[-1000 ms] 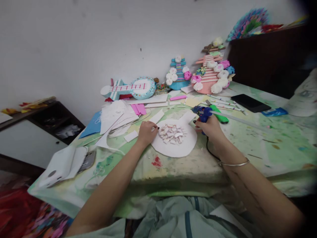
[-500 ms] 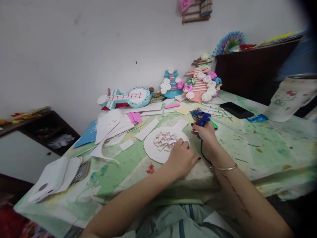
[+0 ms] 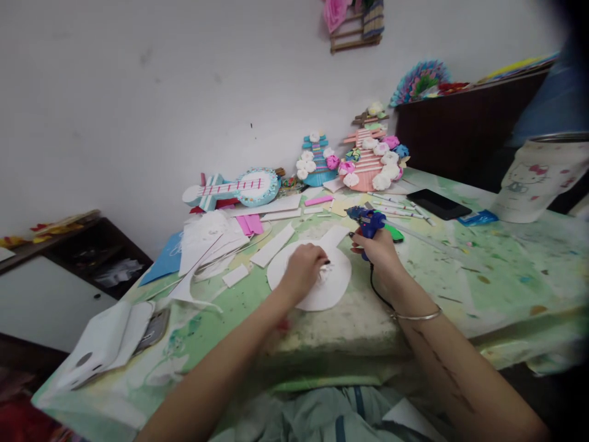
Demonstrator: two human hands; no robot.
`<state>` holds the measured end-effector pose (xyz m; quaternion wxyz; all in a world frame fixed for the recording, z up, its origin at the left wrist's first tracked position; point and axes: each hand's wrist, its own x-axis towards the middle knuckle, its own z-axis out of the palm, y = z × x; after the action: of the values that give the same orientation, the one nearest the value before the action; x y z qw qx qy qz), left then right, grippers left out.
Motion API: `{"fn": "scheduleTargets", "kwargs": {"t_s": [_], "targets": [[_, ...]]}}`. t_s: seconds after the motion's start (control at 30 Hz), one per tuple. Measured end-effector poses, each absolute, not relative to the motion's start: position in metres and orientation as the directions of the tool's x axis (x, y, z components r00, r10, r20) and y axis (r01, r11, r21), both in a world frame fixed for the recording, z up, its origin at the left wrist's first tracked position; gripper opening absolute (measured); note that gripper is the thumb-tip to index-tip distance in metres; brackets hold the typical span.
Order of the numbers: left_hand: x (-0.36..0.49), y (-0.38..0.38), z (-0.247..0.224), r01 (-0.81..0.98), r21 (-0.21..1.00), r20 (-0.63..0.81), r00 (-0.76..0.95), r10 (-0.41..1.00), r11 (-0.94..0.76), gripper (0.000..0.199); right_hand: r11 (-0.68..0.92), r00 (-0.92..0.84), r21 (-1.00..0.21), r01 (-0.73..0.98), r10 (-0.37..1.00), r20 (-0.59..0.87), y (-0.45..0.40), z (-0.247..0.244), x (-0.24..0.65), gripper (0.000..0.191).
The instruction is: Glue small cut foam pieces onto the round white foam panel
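In my right hand (image 3: 378,248) is a blue hot glue gun (image 3: 368,220), its nozzle pointing left and its black cord hanging below. My left hand (image 3: 304,269) is curled, palm down, over the round part of a white banjo-shaped cutout (image 3: 339,288) lying on the table. Small white pieces (image 3: 324,270) show at its fingertips; the rest of the pile is hidden beneath the hand. The cutout's short neck (image 3: 334,235) points away and to the right. To its left lie a white strip (image 3: 272,244) and a small white rectangle (image 3: 235,275).
White sheets and scraps (image 3: 202,242) lie at left, near a phone (image 3: 154,328) and white case (image 3: 108,337). Decorated instrument models (image 3: 257,187) stand along the wall. Pens (image 3: 400,209), a black phone (image 3: 439,204) and a cup (image 3: 524,184) are at right.
My left hand has moved left from the cutout's right edge onto the pile of small pieces, turning and curling over it. The glue gun stays in my right hand, nearly unmoved.
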<state>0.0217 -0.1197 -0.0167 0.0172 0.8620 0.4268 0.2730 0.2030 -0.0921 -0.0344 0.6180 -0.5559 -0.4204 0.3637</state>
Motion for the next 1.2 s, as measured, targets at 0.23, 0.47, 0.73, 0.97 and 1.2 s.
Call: {"fn": "scheduleTargets", "kwargs": {"t_s": [0.23,0.47,0.73,0.97,1.2], "targets": [[-0.019,-0.096,-0.023,0.701,0.399,0.513,0.363,0.778,-0.591,0.015,0.112,0.304,-0.993,0.030,0.945,0.116,-0.089,-0.037,0.199,0.014],[-0.017,-0.096,-0.037,0.681,0.489,0.524,0.270,0.808,-0.545,0.012,0.138,0.237,-0.990,0.037,0.961,0.142,-0.092,-0.035,0.195,0.015],[-0.023,-0.097,-0.033,0.603,0.602,0.523,0.196,0.830,-0.523,0.017,0.181,0.088,-0.982,0.053,0.979,0.185,-0.098,-0.033,0.190,0.017],[-0.025,-0.094,-0.035,0.549,0.635,0.542,0.184,0.820,-0.543,0.021,0.185,0.075,-0.981,0.059,0.979,0.189,-0.101,-0.030,0.189,0.015],[-0.025,-0.092,-0.039,0.332,0.831,0.414,0.164,0.895,-0.446,0.014,0.197,0.046,-0.979,0.053,0.979,0.200,-0.101,-0.031,0.188,0.014]]}}
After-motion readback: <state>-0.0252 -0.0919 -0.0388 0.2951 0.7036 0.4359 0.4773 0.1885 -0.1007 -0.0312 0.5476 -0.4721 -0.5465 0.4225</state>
